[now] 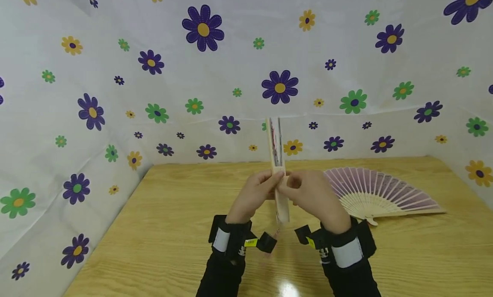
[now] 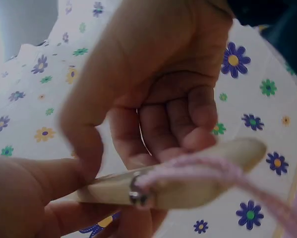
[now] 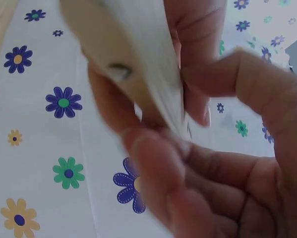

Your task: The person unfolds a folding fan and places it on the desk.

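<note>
Both hands hold a closed folding fan (image 1: 277,147) upright above the table, its printed leaf showing between pale outer ribs. My left hand (image 1: 250,194) grips the ribs from the left, thumb on the near side. From the right, my right hand (image 1: 316,196) pinches the fan's edge with thumb and index finger. The pivot end of the fan points down. In the left wrist view a metal rivet (image 2: 137,191) and a pink cord (image 2: 198,171) show at that end. Part of the ribs is hidden behind the fingers.
An open purple fan (image 1: 369,190) with pale ribs lies spread on the wooden table (image 1: 173,211), right of the hands. White cloth (image 1: 239,57) with printed flowers rises behind the table and along both sides.
</note>
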A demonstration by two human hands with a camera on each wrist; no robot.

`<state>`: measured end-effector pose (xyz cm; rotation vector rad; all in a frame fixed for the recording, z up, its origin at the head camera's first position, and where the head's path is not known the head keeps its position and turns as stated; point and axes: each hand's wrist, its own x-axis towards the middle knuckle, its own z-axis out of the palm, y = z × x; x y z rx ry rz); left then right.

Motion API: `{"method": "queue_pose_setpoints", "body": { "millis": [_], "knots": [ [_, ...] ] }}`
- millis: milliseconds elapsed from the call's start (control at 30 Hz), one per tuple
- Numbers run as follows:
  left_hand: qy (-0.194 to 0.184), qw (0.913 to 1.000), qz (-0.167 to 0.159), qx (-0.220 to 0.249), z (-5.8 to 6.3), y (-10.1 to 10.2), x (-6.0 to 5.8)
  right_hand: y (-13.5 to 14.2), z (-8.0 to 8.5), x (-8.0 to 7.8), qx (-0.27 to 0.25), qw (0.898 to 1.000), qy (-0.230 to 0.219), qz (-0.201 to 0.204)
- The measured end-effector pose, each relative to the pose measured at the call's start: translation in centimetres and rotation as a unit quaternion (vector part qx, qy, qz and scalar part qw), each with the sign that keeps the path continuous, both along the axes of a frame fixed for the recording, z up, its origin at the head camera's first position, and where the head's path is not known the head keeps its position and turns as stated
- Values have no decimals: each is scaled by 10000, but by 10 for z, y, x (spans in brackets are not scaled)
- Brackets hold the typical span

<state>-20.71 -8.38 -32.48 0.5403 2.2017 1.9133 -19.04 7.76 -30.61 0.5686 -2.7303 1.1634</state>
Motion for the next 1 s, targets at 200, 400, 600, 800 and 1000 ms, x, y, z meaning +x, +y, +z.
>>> {"method": "queue_pose_setpoints", "body": {
  "millis": [200, 400, 600, 800, 1000],
  "knots": [
    [-58, 9986, 102, 515, -2, -1, -2, 16, -5, -4, -936, 9923, -599, 539],
    [203, 9984, 477, -228, -4, 6, -3, 26, -7, -5, -1498, 9807, -1133, 541],
    [302, 9956, 496, -731, -4, 11, -2, 22, -5, 0, -681, 9940, -854, -42],
    [874, 9865, 626, -1237, -4, 16, 0, 18, -5, 0, -210, 9955, -897, -198],
    [988, 9847, 776, -1204, -2, 17, 2, 14, -6, 0, -193, 9966, -716, -370]
  ]
}}
